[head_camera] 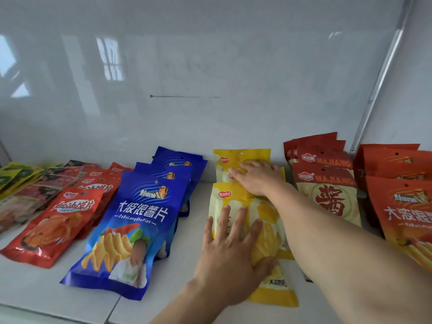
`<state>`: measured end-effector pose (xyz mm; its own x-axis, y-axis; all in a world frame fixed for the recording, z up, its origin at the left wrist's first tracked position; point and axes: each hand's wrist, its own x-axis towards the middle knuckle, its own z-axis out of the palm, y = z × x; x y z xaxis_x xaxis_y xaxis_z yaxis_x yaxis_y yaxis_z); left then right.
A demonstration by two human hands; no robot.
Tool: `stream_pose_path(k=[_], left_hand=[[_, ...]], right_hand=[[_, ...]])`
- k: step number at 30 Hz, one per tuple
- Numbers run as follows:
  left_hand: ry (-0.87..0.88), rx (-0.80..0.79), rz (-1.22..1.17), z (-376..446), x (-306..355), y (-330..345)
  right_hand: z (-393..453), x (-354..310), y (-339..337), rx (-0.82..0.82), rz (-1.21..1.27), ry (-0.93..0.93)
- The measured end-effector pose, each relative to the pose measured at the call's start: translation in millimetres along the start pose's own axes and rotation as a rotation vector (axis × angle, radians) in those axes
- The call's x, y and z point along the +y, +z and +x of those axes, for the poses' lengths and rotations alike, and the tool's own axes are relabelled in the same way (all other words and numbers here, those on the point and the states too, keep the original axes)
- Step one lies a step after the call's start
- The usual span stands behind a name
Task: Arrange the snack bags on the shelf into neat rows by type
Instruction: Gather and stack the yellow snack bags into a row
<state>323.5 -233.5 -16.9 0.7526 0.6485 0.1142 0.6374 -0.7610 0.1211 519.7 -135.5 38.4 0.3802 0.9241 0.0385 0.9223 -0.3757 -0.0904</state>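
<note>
On the shelf [187, 272], both hands press the yellow bags.
Left hand [230, 251] lies flat on the front yellow bag [268, 230]; right hand [257, 177] flat on the next bag [224, 176].

A single wide-angle view from the person's head looks forward and down onto a white shelf [177, 272], close enough that both forearms reach in from the bottom edge. It faces the glossy white back wall [210, 66], which fills the upper half; straight lines bend near the edges.
</note>
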Motion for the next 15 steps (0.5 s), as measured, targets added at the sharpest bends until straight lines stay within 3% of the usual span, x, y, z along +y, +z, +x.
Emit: stream_pose_path(k=[9,15], left_hand=[[-0.027,-0.123,-0.008,5,-5,3],[-0.081,-0.067,-0.159,8,-2,-8]], right_hand=[[-2,1,9,-0.067,0.152,-0.038],[-22,11,-7,0.349,0.249,-0.037]])
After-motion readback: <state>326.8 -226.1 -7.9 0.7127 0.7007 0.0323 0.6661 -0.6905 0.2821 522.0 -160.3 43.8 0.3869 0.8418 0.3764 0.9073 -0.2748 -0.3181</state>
